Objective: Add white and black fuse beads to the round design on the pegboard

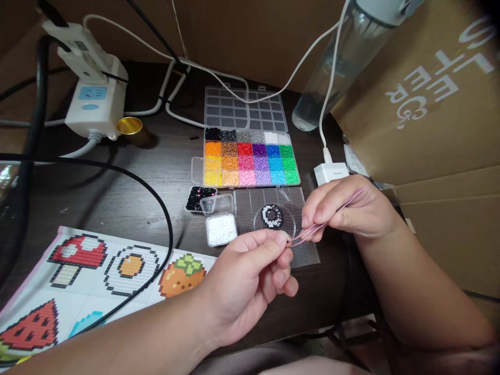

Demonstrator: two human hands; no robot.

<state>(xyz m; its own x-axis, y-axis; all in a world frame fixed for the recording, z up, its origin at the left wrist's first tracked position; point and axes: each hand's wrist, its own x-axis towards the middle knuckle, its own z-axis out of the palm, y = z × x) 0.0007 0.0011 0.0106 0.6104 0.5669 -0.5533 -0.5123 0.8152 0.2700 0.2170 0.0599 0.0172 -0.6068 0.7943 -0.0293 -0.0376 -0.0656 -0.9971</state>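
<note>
My right hand (351, 211) grips a pair of pink tweezers (318, 226), whose tips point left and meet my left fingertips. My left hand (250, 265) pinches a tiny dark bead (289, 242) between thumb and forefinger, right at those tips. Beyond both hands lies a clear pegboard (250, 200). On it sits a small round piece of black and white beads (272, 216). To its left stand a small box of white beads (221, 229) and a small box of black beads (200, 199) with a few pink ones mixed in.
A bead organizer (252, 157) with many colours lies behind, its lid folded back. A pattern sheet (86, 278) lies at left under a black cable (156, 198). Around the back are a power strip (94, 104), a gold cup (133, 130), a bottle (328, 78) and a white charger (330, 172).
</note>
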